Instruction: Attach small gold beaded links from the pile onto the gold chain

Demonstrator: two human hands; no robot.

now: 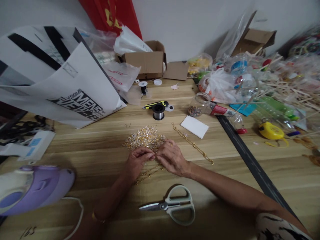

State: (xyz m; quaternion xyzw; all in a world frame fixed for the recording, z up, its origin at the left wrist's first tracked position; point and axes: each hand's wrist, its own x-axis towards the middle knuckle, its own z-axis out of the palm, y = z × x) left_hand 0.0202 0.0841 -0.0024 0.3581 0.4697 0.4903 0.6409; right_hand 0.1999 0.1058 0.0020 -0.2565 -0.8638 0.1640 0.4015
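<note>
My left hand (137, 161) and my right hand (173, 158) meet at the near edge of a heap of small gold and clear beads (143, 137). Thumb and forefinger of the left are pinched together; what sits between them is too small to make out. The right hand's fingers are curled in close beside them, their tips partly hidden. Below the hands lies a gold chain (150, 174), partly covered by them. A second gold chain (193, 144) stretches across the table to the right. Nearer the front are scissors (172, 205) with pale handles, their blades pointing left.
Behind the beads stand a spool of clear wire (158, 112) and a yellow-black utility knife (150, 105). A white card (194, 126) lies to the right, near a tipped jar of beads (196, 108). A purple iron (42, 188) and a large white bag (75, 86) occupy the left.
</note>
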